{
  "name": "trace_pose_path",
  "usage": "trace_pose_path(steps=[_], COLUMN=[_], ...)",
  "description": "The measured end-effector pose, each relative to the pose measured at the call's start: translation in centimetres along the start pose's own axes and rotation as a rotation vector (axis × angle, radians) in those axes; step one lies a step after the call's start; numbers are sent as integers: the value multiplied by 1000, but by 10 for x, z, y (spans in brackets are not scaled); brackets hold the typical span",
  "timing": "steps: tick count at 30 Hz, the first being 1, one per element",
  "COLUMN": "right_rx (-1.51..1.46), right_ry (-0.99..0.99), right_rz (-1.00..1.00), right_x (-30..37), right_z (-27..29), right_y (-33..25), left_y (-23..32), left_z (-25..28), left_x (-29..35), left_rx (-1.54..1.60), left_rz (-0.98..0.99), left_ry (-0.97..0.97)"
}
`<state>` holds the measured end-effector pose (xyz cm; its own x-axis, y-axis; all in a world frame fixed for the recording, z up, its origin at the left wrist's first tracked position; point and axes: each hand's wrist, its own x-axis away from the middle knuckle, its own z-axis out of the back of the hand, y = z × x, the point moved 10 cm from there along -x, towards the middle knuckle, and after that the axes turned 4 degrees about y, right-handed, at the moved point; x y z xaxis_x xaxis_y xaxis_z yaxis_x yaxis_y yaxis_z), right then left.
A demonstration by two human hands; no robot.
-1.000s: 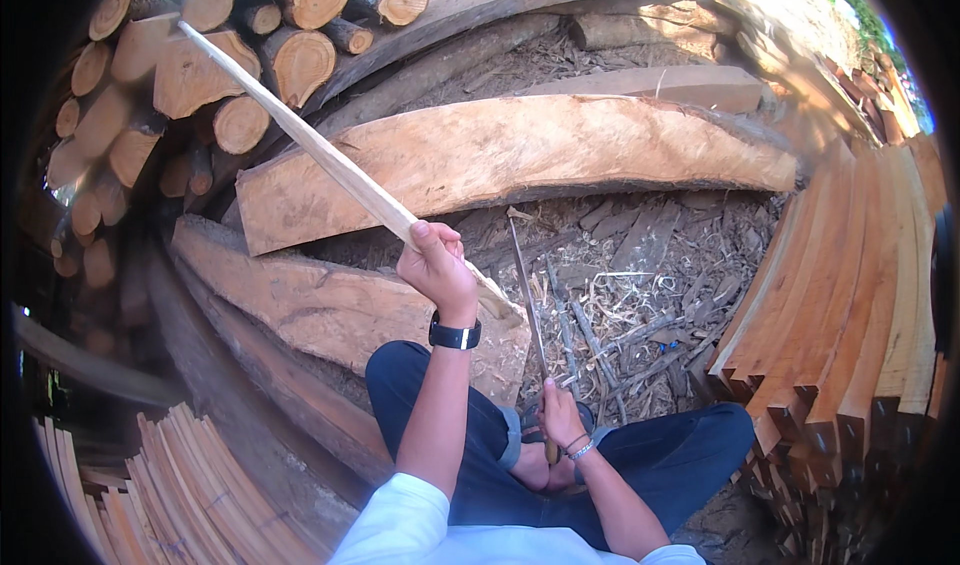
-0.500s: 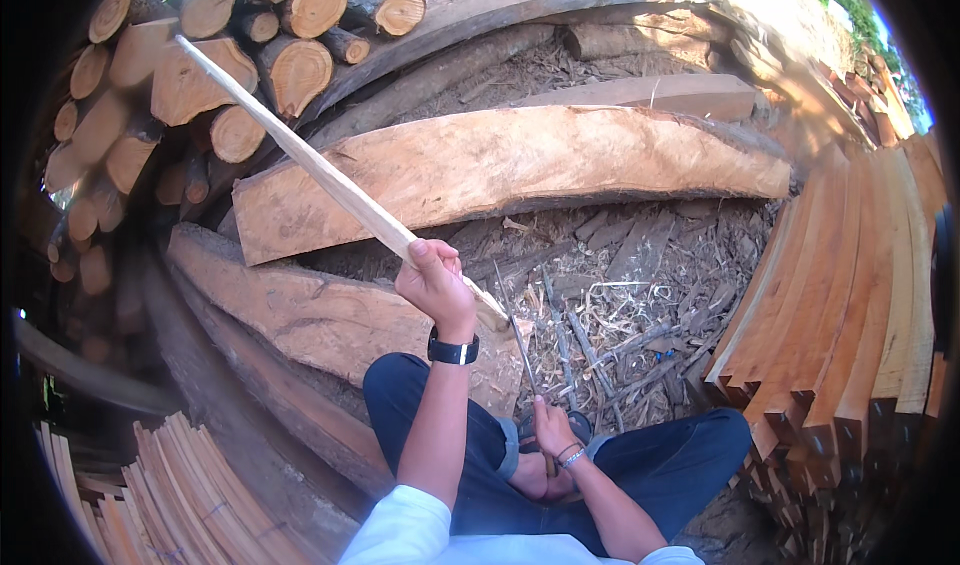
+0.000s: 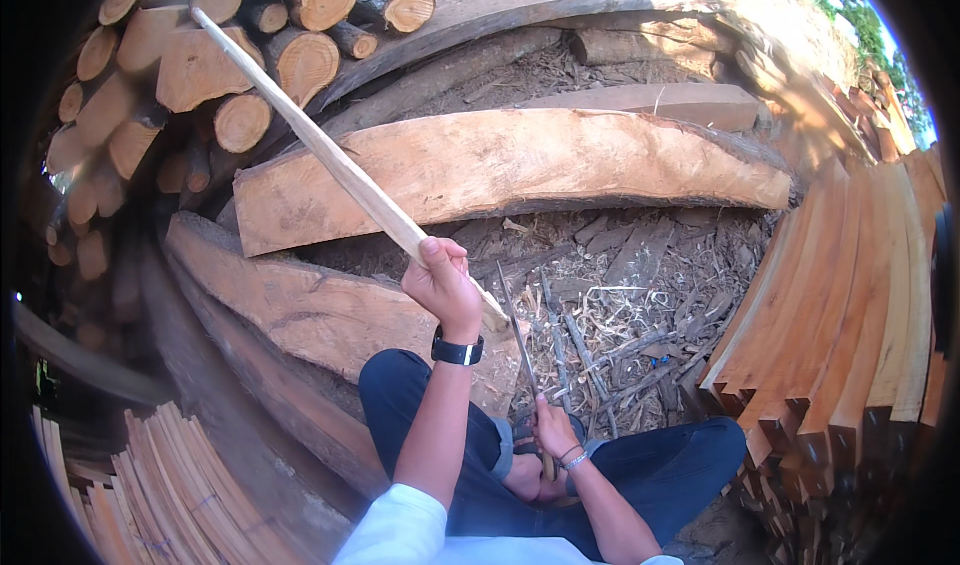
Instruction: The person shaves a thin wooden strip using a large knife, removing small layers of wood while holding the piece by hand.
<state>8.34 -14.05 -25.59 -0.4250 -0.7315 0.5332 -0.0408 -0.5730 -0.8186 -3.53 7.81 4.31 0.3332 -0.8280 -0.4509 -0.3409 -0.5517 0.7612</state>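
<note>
A person in dark trousers sits cross-legged, the right hand's fingers wrapped around the handle of a long, narrow blade pointing away from the body. Farther out, the left hand, fingers closed around a pale wooden pole, holds it slanting to the upper left, its lower end just beside the blade; whether they touch is impossible to tell. Wood shavings litter the ground before a broad sawn slab, with stacked logs beyond.
</note>
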Motion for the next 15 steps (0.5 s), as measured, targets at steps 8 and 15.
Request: trace_pose_path(steps=[8,15], right_rx=[93,-288], right_ry=[74,-37], right_rz=[165,69], right_x=[-20,9], right_z=[-4,-6], right_y=[33,-27], left_y=[-4,0], left_z=[-8,6], left_x=[2,-8], left_rx=[-10,-9], left_rz=[14,2], left_ry=[19,24])
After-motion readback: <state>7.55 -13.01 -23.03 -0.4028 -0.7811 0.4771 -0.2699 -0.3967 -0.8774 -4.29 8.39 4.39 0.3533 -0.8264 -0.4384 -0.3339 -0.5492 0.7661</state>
